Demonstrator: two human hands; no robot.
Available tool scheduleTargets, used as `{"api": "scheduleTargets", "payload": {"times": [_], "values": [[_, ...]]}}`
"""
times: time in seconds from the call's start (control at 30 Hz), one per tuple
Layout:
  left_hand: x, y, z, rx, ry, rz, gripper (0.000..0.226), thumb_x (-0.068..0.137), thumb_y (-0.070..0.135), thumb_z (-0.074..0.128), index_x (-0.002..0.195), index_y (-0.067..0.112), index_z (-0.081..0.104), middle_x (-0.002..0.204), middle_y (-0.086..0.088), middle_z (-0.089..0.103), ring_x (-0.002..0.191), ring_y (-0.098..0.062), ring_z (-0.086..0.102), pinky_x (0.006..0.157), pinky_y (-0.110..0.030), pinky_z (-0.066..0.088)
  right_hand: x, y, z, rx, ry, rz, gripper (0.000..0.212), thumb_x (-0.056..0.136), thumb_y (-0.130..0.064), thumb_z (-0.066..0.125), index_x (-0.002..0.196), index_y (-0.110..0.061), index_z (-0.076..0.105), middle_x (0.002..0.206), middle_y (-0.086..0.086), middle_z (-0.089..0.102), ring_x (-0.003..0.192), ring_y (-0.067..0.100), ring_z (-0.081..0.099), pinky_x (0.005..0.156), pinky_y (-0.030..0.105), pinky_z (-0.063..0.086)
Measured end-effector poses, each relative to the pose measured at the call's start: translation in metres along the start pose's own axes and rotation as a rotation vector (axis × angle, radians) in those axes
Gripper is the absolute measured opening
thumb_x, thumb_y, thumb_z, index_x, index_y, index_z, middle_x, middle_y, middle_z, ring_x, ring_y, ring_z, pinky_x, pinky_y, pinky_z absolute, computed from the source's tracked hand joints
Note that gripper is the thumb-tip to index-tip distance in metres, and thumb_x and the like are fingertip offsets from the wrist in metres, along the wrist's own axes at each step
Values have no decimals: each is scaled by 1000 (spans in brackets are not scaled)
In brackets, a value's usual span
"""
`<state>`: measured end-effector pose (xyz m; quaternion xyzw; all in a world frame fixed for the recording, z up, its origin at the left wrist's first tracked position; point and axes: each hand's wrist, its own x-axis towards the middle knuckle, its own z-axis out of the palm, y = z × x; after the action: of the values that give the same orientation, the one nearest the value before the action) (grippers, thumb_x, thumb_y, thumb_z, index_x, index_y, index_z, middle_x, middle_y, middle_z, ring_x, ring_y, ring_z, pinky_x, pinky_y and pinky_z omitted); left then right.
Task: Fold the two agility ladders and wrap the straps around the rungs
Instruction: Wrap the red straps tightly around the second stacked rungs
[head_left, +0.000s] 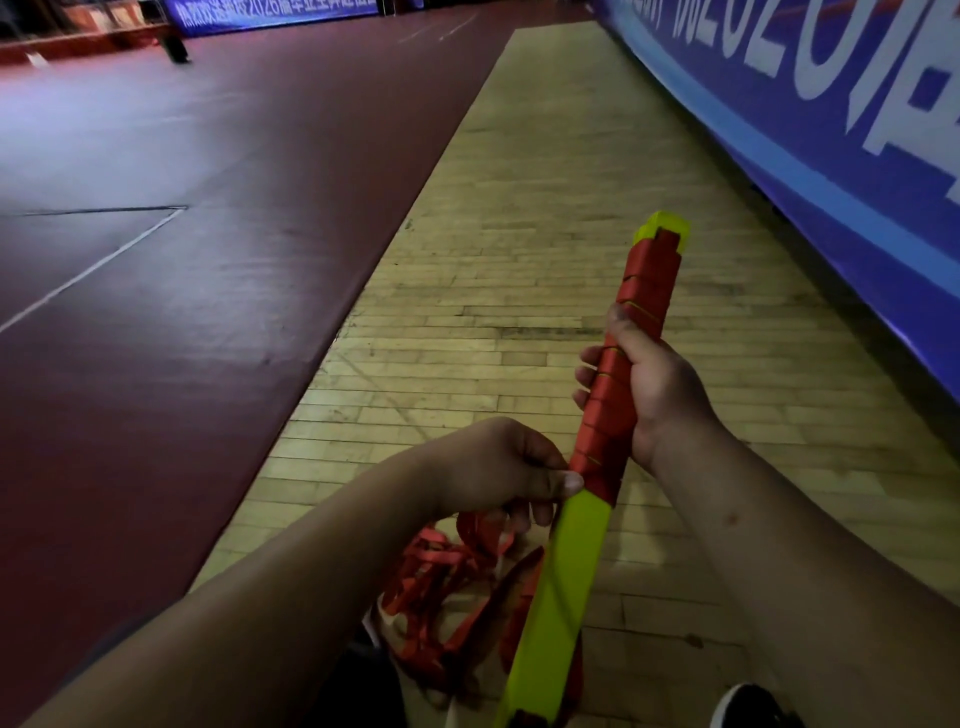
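Head view: our right hand (649, 384) grips yellow-green plastic rungs (566, 597), half-wrapped in red strap (618, 374); left hand (498, 473) pinches it; loose strap (441, 587) remains.

rungs (563, 597) cut off below, shoe (748, 707) cropped

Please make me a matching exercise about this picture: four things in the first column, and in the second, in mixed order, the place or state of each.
Column A
1. right hand
2. left hand
3. loose strap
4. blue banner

Column B
a. lies in a heap on the wooden floor
b. grips the wrapped part of the rung bundle
c. stands along the right side of the floor
d. pinches the loose strap where the wrapping ends

Pairs: 1-b, 2-d, 3-a, 4-c
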<state>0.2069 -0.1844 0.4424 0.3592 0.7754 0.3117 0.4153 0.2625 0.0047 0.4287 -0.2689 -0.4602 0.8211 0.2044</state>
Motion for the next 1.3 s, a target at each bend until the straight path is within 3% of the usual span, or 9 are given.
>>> {"api": "scheduleTargets", "payload": {"times": [0.17, 0.4, 0.57, 0.7, 0.8, 1.0, 1.3], "values": [[-1, -1, -5, -40, -8, 26, 22, 105, 35, 71, 105, 15, 78, 84, 1, 74, 65, -10, 64, 56, -21, 47, -1, -4, 0, 13, -28, 15, 47, 94, -48, 82, 127, -18, 69, 93, 7, 79, 76, 22, 76, 69, 41, 63], [4, 0, 4, 56, 32, 23, 33, 95, 45, 82, 101, 13, 79, 80, -1, 72, 67, -9, 63, 64, -28, 53, -1, -3, -2, 9, -5, 31, 44, 94, -48, 82, 126, -20, 71, 93, 6, 80, 78, 22, 77, 72, 42, 63], [6, -6, 1, 28, 48, 67, 46, 92, 53, 82, 104, 9, 79, 96, -23, 74, 78, -18, 63, 77, -37, 52, -4, -8, -1, 79, -55, 57, 45, 94, -47, 81, 124, -16, 68, 93, 6, 78, 76, 20, 75, 71, 40, 62], [3, -4, -5, -204, -13, 137, 29, 103, 26, 75, 118, 1, 77, 74, -9, 56, 56, -8, 45, 56, -23, 37, -10, -16, -2, 269, -237, 64, 39, 102, -48, 66, 128, -19, 67, 101, 5, 75, 78, 18, 70, 71, 36, 58], [0, 0, -5, -281, -47, 165, 29, 106, 15, 68, 123, -9, 72, 64, 2, 52, 51, -4, 41, 51, -18, 33, -11, -19, -2, 314, -334, 107, 43, 100, -49, 62, 129, -19, 68, 98, 1, 74, 73, 13, 66, 65, 30, 54], [4, 7, 1, 116, 82, 27, 33, 96, 43, 81, 97, 10, 79, 75, -1, 78, 62, -13, 72, 57, -19, 52, -5, -8, 1, 178, -166, 132, 14, 103, -30, 64, 110, -19, 69, 75, -1, 62, 58, 13, 60, 56, 27, 52], [6, 6, 3, 356, 111, -38, 31, 99, 50, 76, 96, 19, 76, 69, 0, 78, 58, -14, 76, 70, -32, 66, 5, 9, 3, -6, -7, 31, 19, 102, -29, 73, 116, -17, 67, 72, 1, 68, 57, 17, 65, 54, 33, 56]]}}
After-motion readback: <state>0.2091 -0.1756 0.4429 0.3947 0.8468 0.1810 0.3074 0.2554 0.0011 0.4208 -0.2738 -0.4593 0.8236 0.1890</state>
